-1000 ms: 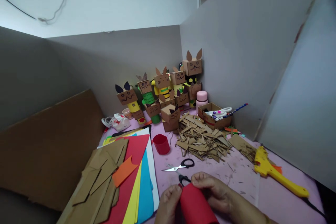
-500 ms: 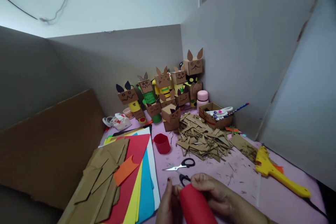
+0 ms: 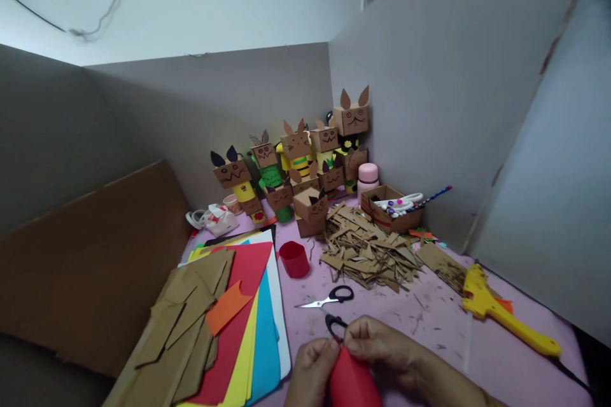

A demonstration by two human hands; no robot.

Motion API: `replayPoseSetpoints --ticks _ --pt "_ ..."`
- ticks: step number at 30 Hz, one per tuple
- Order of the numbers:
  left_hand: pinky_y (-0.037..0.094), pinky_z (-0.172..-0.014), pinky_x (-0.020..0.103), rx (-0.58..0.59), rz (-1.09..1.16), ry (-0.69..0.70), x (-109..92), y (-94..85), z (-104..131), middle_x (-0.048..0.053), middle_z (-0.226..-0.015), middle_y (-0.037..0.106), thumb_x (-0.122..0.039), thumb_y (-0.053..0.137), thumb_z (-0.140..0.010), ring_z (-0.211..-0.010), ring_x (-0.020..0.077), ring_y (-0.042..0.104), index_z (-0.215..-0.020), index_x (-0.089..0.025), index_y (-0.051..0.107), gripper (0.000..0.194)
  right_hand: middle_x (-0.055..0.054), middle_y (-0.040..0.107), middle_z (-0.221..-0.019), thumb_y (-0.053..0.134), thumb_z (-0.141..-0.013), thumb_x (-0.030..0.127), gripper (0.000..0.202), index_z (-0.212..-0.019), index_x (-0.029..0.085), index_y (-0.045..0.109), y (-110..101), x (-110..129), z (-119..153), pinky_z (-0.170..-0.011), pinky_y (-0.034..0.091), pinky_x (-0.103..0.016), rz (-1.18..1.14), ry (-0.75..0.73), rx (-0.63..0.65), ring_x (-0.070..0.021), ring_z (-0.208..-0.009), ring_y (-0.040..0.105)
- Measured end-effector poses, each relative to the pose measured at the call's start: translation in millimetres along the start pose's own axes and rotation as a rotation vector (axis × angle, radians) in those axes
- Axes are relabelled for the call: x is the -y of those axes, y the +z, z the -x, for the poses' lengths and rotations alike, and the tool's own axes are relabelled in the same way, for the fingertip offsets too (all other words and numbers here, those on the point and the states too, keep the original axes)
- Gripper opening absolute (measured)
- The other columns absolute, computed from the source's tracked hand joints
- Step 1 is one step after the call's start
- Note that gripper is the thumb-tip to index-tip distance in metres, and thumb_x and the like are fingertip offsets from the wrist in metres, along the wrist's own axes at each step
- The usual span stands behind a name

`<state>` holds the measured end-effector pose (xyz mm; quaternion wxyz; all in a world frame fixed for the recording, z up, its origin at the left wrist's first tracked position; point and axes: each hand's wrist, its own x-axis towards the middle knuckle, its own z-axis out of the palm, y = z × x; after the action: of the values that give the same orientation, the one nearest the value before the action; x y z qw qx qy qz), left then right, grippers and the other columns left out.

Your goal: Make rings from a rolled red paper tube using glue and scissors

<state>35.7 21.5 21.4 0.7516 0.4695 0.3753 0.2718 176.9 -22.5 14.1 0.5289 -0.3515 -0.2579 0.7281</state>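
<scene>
Low at the front of the table, a curved piece of red paper (image 3: 352, 380) is held between my two hands. My left hand (image 3: 312, 369) pinches its upper edge from the left, fingers closed. From the right, my right hand (image 3: 382, 346) grips the same edge, its thumb and fingertips close to those of my left. The paper's lower part runs out of view. Just beyond my fingers lie open scissors (image 3: 334, 299) with black handles, one handle loop close to my right fingertips. Farther off stands a short red paper cylinder (image 3: 294, 261).
Coloured paper sheets (image 3: 267, 343) and cardboard pieces (image 3: 191, 311) lie on the left. Cardboard scraps (image 3: 367, 251) are heaped behind the scissors, with a box of pens (image 3: 394, 213) beyond. Several cardboard animal figures (image 3: 298, 146) stand at the back. A yellow glue gun (image 3: 506, 318) lies right.
My left hand has moved up to the paper's top edge, and its fingers now meet close to my right hand's. The red paper has tipped and sunk slightly lower in view.
</scene>
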Motion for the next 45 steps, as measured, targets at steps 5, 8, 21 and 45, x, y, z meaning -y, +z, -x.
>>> replayPoseSetpoints --ticks 5,8,21,45 --pt "0.022 -0.047 0.020 -0.024 0.015 0.003 -1.6 -0.9 -1.6 -0.005 -0.047 0.042 -0.052 0.074 -0.056 -0.047 0.0062 0.030 -0.049 -0.013 0.051 0.045 0.004 0.059 -0.049 0.085 -0.043 0.025 0.030 -0.056 0.012 0.060 3.9 1.5 1.4 -0.050 0.029 -0.019 -0.053 -0.003 -0.017 -0.0055 -0.045 0.047" --pt "0.026 -0.048 0.019 -0.049 0.071 -0.006 -1.4 -2.8 -3.1 -0.005 -0.050 0.043 -0.053 0.076 -0.053 -0.049 0.0064 0.031 -0.051 -0.015 0.049 0.046 0.006 0.059 -0.051 0.083 -0.048 0.024 0.027 -0.058 0.014 0.060 0.1 1.9 0.8 -0.053 0.031 -0.019 -0.109 -0.034 -0.061 -0.0050 -0.049 0.048" --pt "0.037 -0.051 0.022 -0.071 0.184 -0.031 -9.6 4.9 0.8 -0.003 -0.050 0.052 -0.046 0.079 -0.051 -0.049 0.0095 0.042 -0.049 -0.015 0.056 0.039 0.000 0.061 -0.055 0.080 -0.055 0.022 0.020 -0.062 0.009 0.066 6.5 0.2 3.9 -0.056 0.038 -0.022 -0.251 -0.010 0.054 -0.0075 -0.050 0.051" --pt "0.047 -0.062 0.030 -0.420 -0.316 0.389 10.2 -0.4 3.9 0.007 -0.068 0.068 -0.053 0.073 -0.055 -0.068 0.0242 0.058 -0.067 -0.019 0.072 0.036 0.002 0.053 -0.054 0.065 -0.071 0.048 0.038 -0.066 0.011 0.060 19.2 -3.2 -0.7 -0.048 0.031 -0.020 0.238 -0.413 -0.307 -0.0077 -0.050 0.039"
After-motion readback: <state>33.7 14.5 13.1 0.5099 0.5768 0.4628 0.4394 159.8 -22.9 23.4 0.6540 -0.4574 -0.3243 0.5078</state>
